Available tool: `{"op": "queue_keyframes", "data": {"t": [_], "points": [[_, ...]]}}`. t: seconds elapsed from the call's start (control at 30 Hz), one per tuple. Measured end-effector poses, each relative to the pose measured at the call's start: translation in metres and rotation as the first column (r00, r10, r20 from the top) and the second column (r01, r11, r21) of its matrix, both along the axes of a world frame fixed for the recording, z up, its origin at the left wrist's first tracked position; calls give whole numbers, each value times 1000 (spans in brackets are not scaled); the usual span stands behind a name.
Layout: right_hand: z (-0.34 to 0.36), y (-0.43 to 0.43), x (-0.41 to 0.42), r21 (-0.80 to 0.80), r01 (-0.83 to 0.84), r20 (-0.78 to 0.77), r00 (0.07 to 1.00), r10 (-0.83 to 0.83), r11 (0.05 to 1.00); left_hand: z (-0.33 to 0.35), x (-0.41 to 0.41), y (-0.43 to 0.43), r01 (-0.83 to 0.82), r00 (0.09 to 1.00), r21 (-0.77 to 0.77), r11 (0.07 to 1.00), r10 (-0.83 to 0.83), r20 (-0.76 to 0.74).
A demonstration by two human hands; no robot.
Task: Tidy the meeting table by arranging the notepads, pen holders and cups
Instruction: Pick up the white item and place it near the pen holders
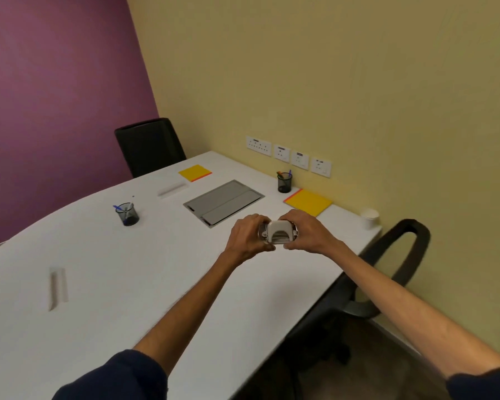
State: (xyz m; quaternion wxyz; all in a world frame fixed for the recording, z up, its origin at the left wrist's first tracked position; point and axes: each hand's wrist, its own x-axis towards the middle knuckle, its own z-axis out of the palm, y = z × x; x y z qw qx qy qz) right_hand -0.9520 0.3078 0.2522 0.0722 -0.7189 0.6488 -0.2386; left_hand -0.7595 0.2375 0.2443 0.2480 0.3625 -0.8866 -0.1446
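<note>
Dark navy sleeves (119, 376), bare forearms (185, 307)

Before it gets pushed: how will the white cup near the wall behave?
The cup looks like paper: probably light, easily crushed. Its contents are hidden, so weight is uncertain. It stands close to the table edge; a push might send it off.

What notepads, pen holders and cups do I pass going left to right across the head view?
In order: left pen holder → far yellow notepad → pen holder by the wall → near yellow notepad → paper cup. The hole punch overlaps these, so omitted.
</note>
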Motion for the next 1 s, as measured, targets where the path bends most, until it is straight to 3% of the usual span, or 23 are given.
{"op": "queue_keyframes", "data": {"t": [0.37, 0.77, 1.0], "points": [[-4, 46, -92, 8, 161, 18, 987, -161, 987, -5, -99, 28, 92, 994, 9, 996, -92, 65], [-21, -1, -193, 75, 99, -15, 995, -98, 992, -20, -199, -12, 44, 991, 34, 998, -48, 125], [-39, -42, -293, 124, 100, 20, 994, -103, 987, -38, -298, -59, 49, 993, 105, 993, -60, 101]]}}
